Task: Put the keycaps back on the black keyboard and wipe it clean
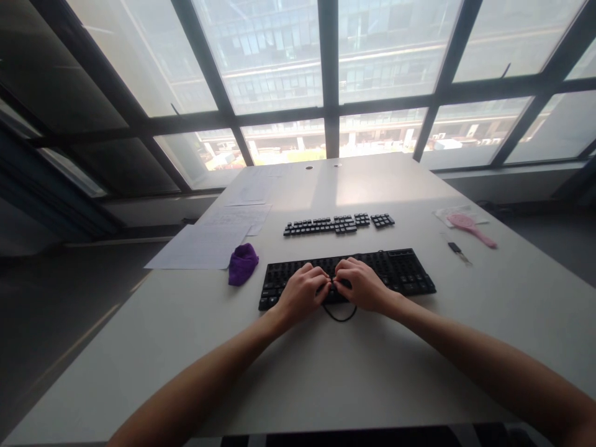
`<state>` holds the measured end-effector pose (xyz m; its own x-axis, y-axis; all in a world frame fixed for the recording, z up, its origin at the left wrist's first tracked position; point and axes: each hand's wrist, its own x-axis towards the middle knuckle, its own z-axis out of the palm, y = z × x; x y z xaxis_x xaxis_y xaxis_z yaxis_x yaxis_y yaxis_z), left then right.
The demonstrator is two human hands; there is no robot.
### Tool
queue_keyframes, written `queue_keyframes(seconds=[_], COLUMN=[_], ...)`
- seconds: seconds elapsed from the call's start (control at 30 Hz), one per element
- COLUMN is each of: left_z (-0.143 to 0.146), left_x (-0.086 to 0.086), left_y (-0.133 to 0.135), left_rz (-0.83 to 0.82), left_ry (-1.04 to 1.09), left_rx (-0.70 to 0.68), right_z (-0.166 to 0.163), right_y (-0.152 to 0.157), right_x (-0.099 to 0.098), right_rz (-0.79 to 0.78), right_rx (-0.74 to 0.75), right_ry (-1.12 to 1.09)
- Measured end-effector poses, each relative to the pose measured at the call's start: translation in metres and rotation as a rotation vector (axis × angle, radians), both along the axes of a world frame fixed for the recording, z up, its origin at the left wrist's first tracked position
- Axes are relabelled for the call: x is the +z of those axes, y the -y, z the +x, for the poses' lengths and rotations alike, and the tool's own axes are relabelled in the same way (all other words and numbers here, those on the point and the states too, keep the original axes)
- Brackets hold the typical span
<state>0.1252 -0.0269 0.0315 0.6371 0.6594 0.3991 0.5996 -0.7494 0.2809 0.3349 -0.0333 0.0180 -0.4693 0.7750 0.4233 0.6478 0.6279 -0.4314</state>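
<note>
A black keyboard (pixel 405 273) lies flat on the white table, with many of its keycaps off and a few still on at its lower left. Both hands meet over its middle. My left hand (pixel 303 290) is closed, thumb and fingertips pinched together low on the keyboard. Right beside it, my right hand (pixel 362 285) pinches in the same way, fingertips almost touching the left ones. Whatever lies between the fingers is too small to make out. A loop of black cable (pixel 341 320) shows below the hands. Loose black keycaps (pixel 310 226) stand in grouped rows behind the keyboard.
Left of the keyboard is a crumpled purple cloth (pixel 243 264), with white paper sheets (pixel 200 248) beyond. On the right lie a pink hairbrush (pixel 471 228), a clear plastic bag (pixel 440 216) and a small black-handled tool (pixel 455 248). Large windows (pixel 284 68) rise behind the table.
</note>
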Motion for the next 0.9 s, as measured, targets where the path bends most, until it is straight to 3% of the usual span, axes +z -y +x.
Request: queue_keyframes(seconds=[0.2, 0.33, 0.43, 0.6, 0.9], left_z=[0.006, 0.023, 0.042, 0.071, 0.081], left_x=[0.014, 0.02, 0.018, 0.005, -0.007], left_y=[-0.021, -0.068, -0.109, -0.147, -0.156], left_rz=[-0.06, -0.02, -0.024, -0.027, -0.015], left_ry=[0.081, 0.068, -0.001, -0.129, -0.176], left_rx=[0.081, 0.193, 0.27, 0.301, 0.312], right_z=[0.015, 0.034, 0.043, 0.04, 0.036], right_y=[-0.023, -0.076, -0.115, -0.143, -0.149], right_x=[0.01, 0.017, 0.017, 0.012, 0.008], right_rz=[-0.08, -0.009, 0.012, 0.032, 0.131], right_rx=[-0.073, -0.305, -0.375, -0.341, -0.225], right_ry=[-0.135, -0.048, 0.116, 0.323, 0.409])
